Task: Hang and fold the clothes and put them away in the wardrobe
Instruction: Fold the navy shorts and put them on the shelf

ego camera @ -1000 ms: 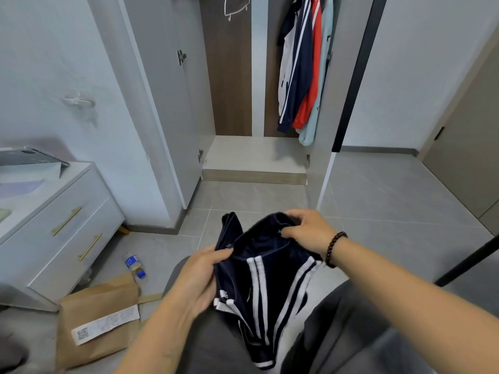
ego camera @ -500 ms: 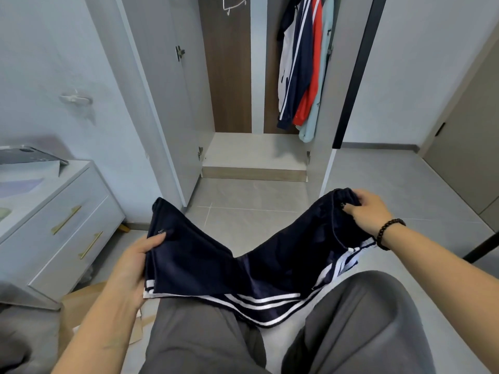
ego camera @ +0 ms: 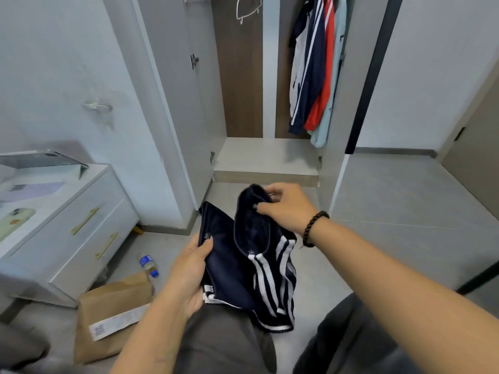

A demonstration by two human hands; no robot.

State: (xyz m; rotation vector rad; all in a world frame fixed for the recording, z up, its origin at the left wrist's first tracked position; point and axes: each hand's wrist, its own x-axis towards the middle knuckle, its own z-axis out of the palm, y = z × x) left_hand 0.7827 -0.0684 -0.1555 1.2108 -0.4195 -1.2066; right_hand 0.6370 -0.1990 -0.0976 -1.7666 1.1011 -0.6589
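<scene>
Head view shows me a pair of navy shorts (ego camera: 243, 268) with white side stripes, held over my lap between both hands. My left hand (ego camera: 189, 268) grips the left edge, thumb on top of the cloth and fingers curled beneath. My right hand (ego camera: 286, 205) pinches the bunched upper part, fingers curled round the fold. I read the long axis of the shorts as running from that raised upper end near the wardrobe (ego camera: 266, 157) down toward my knees, the white-trimmed hem pointing back at me and hanging just above my grey trousers (ego camera: 221, 344). The wardrobe stands open ahead, with jackets (ego camera: 316, 76) hanging at its right side and a white hanger (ego camera: 247, 8) at the top. A brown paper bag (ego camera: 113, 309) lies on the floor by the drawer unit (ego camera: 67, 238), a small bottle (ego camera: 148, 263) just beside it.
</scene>
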